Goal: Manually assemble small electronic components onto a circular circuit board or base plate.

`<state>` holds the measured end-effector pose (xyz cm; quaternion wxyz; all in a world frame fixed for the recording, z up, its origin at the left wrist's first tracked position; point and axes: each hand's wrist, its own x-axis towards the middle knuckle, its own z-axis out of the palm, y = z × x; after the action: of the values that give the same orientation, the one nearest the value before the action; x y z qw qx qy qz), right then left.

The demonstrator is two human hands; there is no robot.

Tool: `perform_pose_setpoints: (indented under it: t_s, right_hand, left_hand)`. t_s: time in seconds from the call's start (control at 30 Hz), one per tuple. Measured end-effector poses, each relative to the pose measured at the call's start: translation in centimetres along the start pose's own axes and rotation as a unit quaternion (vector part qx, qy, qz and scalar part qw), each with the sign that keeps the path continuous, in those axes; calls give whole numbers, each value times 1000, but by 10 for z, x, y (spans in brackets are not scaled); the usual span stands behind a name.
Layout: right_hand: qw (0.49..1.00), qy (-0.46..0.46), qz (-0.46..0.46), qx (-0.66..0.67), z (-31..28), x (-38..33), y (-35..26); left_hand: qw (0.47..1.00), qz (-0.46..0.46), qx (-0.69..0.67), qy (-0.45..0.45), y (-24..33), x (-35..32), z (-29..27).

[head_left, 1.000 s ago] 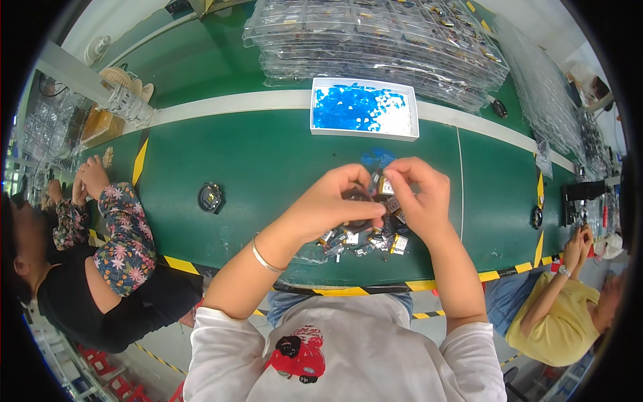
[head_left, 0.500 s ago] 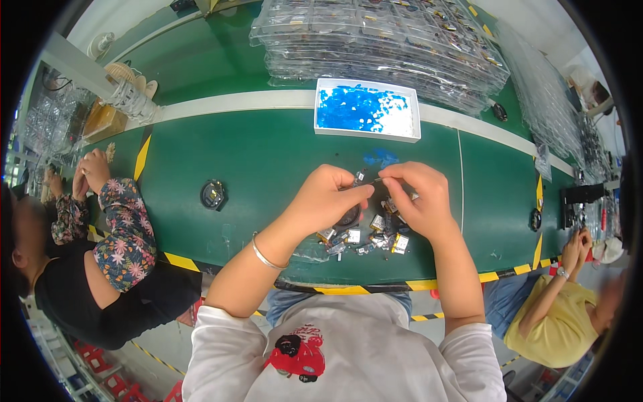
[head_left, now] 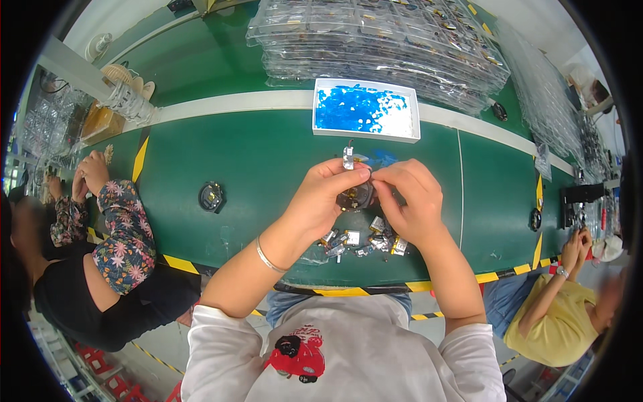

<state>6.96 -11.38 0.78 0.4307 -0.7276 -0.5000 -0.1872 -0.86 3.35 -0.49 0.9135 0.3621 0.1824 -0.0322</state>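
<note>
My left hand (head_left: 320,194) is closed around a round black watch-like case (head_left: 356,198), thumb on top and fingers under it. Just beyond its fingertips a small silver battery pack (head_left: 348,158) sticks up, apparently joined to the case. My right hand (head_left: 414,194) pinches at the case's far edge, its thumb and forefinger close to my left thumb. What that pinch holds is too small to make out. Below both hands, a loose pile of small silver battery packs (head_left: 352,237) with dark bits among them lies on the green table (head_left: 281,144).
Beyond my hands are a white tray (head_left: 416,127) with blue film pieces and a blue scrap (head_left: 382,158). Stacked clear plastic trays (head_left: 375,60) stand farther back. Another round black case (head_left: 212,197) lies left. People (head_left: 124,234) sit at both sides.
The silver battery pack has come into view above my left hand, and the round case shows more. My right hand has drawn slightly left and nearer my left thumb.
</note>
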Motion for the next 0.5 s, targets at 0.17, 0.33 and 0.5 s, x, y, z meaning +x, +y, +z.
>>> perform_pose_setpoints:
  t_s: [0.17,0.33,0.5]
  right_hand:
    - [996,-37,63,51,0,-2,1]
    - [986,-23,128,101,1,1,0]
    - [995,-23,60,75,2,-2,4]
  left_hand:
    - [998,-37,20,-42,5,0,0]
    - [999,-25,31,-20,3,1,-2]
    - [1000,-18,6,-22,2,3,-2]
